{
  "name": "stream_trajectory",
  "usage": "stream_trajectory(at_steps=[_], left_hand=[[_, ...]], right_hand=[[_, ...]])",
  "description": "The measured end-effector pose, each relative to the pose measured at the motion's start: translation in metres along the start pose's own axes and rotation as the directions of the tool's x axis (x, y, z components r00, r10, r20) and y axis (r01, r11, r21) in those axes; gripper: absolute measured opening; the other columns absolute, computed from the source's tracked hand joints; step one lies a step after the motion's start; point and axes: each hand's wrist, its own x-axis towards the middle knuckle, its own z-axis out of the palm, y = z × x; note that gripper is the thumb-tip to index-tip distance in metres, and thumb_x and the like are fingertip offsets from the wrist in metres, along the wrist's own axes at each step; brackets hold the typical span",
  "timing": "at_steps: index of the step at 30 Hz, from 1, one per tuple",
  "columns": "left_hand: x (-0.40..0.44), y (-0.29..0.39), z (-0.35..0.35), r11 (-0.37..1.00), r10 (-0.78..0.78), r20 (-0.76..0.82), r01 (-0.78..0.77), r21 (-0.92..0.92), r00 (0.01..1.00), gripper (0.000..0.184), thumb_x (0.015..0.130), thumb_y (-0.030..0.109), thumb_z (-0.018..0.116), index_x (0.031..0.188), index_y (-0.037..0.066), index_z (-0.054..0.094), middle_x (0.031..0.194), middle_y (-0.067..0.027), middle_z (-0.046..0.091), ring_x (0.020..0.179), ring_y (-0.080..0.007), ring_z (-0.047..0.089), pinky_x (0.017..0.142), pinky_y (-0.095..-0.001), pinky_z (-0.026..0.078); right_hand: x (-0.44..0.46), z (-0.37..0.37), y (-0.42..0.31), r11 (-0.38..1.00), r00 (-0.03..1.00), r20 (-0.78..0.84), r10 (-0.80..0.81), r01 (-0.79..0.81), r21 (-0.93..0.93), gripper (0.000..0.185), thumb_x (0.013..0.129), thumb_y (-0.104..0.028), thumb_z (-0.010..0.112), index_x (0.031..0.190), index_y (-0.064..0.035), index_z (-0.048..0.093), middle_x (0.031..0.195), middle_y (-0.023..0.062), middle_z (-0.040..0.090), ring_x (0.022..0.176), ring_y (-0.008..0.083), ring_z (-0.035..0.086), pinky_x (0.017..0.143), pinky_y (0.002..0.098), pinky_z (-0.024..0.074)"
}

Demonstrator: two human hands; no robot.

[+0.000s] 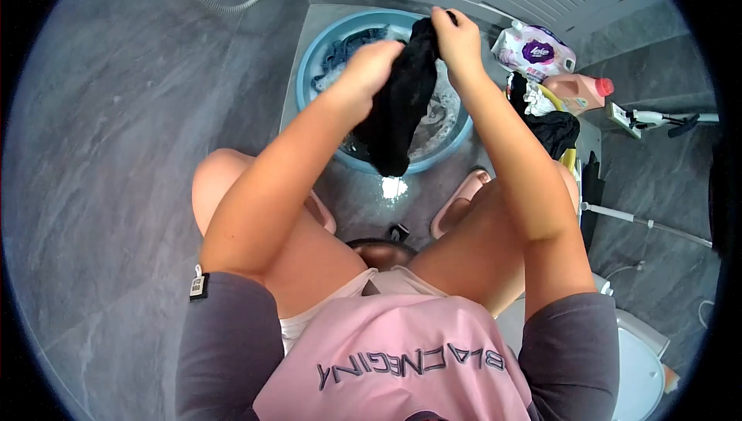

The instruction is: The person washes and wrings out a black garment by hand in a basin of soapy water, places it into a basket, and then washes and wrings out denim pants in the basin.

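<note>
A black garment [402,104] hangs stretched between my hands above the blue basin [305,73], its lower end near the basin's front rim. My left hand [372,65] is closed on its left side. My right hand [459,40] grips the upper right corner, fingers curled round the cloth. What kind of garment it is does not show. Inside the basin lie sudsy water [444,115] and a dark blue cloth [344,51], partly covered by my left hand and the garment.
Right of the basin stand a white and purple detergent pack [537,50], a pink bottle with a red cap [576,92] and a yellow tub [570,160] holding black and white clothes. A shower hose [232,5] hangs at upper left. A toilet [638,367] is at lower right.
</note>
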Motion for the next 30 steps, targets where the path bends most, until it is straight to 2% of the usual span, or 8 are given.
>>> stream_trajectory(at_steps=[2,4,8,11,13,16,25,30], left_hand=[[0.01,0.009,-0.011,0.985,-0.001,-0.121,-0.02,-0.171,0.993,0.022,0.086,0.021,0.048,0.093,0.002,0.058,0.089,-0.0094,0.061,0.081,-0.0201,0.059,0.073,-0.0333,0.047],[0.02,0.016,-0.028,0.952,0.118,-0.083,-0.137,-0.275,0.989,0.024,0.088,0.022,0.049,0.099,0.002,0.058,0.097,-0.0093,0.063,0.089,-0.0221,0.06,0.084,-0.0356,0.046],[0.012,0.033,-0.036,0.911,0.275,0.013,-0.257,-0.323,0.961,0.016,0.085,0.011,0.052,0.098,0.003,0.053,0.095,-0.008,0.062,0.089,-0.0204,0.06,0.081,-0.0331,0.047],[0.007,0.041,-0.04,0.924,0.372,0.148,-0.352,-0.147,0.916,0.023,0.076,0.002,0.055,0.099,0.004,0.049,0.092,-0.0058,0.058,0.089,-0.0178,0.057,0.081,-0.0297,0.046],[0.003,0.053,-0.046,0.931,0.366,0.154,-0.357,-0.083,0.918,0.024,0.076,0.002,0.055,0.099,0.004,0.05,0.093,-0.006,0.058,0.089,-0.0178,0.057,0.082,-0.0296,0.046],[-0.001,0.061,-0.056,0.93,0.364,0.099,-0.368,0.018,0.926,0.027,0.074,0.002,0.055,0.101,0.003,0.051,0.093,-0.0066,0.058,0.089,-0.0175,0.057,0.082,-0.0286,0.045],[0.01,0.054,-0.078,0.813,0.388,-0.289,-0.177,0.555,0.875,0.039,0.074,0.015,0.063,0.105,-0.006,0.05,0.099,-0.0135,0.059,0.088,-0.0214,0.057,0.079,-0.0298,0.044],[0.006,0.051,-0.065,0.782,0.252,-0.25,-0.045,0.622,0.935,0.047,0.076,0.022,0.064,0.11,-0.008,0.051,0.101,-0.0162,0.06,0.092,-0.0233,0.058,0.079,-0.0318,0.046]], right_hand=[[-0.007,-0.006,-0.025,0.898,0.918,0.123,0.378,-0.395,0.192,0.036,0.084,-0.04,0.054,0.098,-0.0072,0.06,0.081,0.0037,0.061,0.07,0.0142,0.055,0.062,0.0308,0.0431],[-0.012,-0.006,-0.029,0.743,0.846,0.346,0.406,-0.525,0.414,0.044,0.084,-0.047,0.053,0.109,-0.0098,0.054,0.084,0.0037,0.059,0.076,0.0159,0.056,0.064,0.0302,0.0446],[-0.023,0.007,0.005,0.642,0.63,0.615,0.473,-0.725,0.25,0.066,0.076,-0.051,0.063,0.124,-0.0116,0.042,0.101,0.0053,0.049,0.1,0.019,0.046,0.091,0.041,0.0319],[-0.031,0.006,0.0,0.735,0.651,0.654,0.385,-0.645,0.209,0.065,0.075,-0.041,0.069,0.125,-0.0089,0.042,0.098,0.0055,0.051,0.093,0.0185,0.05,0.087,0.0357,0.0372],[-0.018,0.004,0.005,0.801,0.769,0.587,0.252,-0.506,0.319,0.055,0.075,-0.025,0.07,0.121,-0.0056,0.045,0.096,0.0056,0.056,0.087,0.0172,0.054,0.08,0.0288,0.0421],[-0.004,-0.011,-0.006,0.748,0.838,0.522,0.159,-0.448,0.49,0.04,0.079,-0.004,0.059,0.117,-0.0002,0.047,0.1,0.0091,0.059,0.09,0.0164,0.057,0.081,0.0274,0.0451],[0.025,-0.047,-0.011,0.706,0.867,0.46,0.189,-0.446,0.55,0.028,0.083,-0.002,0.052,0.111,0.0001,0.051,0.09,0.0067,0.059,0.082,0.0151,0.058,0.073,0.0265,0.0493],[0.019,-0.052,-0.03,0.663,0.899,0.416,0.14,-0.397,0.634,0.031,0.083,-0.001,0.053,0.114,0.0001,0.049,0.092,0.0086,0.059,0.083,0.017,0.058,0.076,0.0257,0.0486]])
